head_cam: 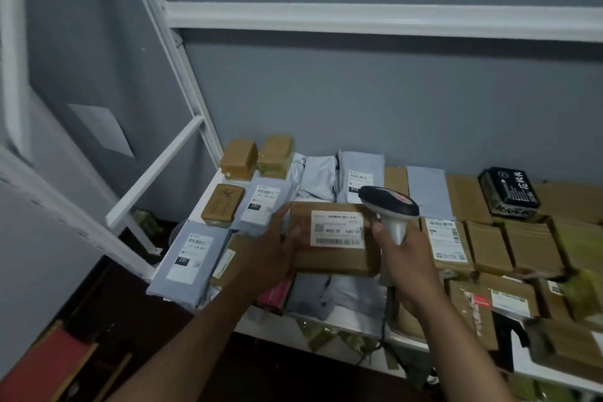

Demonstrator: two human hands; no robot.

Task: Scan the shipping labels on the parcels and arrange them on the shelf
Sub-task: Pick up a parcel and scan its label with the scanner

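The left hand (277, 248) is gripping a brown parcel (332, 238) above the shelf (208, 186), label (337, 228) tilted up so the scanner (390, 206), clasped in the right hand (404, 258) at three o'clock, is probably reading it; the fingers themselves are largely hidden.

Two bare forearms come up from the bottom edge, and there's no sleeve on either one, no cuff anywhere along them. The left hand (270, 248) shows no glove, no ring, no watch or band at the wrist. Same story for the right hand (404, 254): bare fingers (380, 232), plain wrist, short nails.
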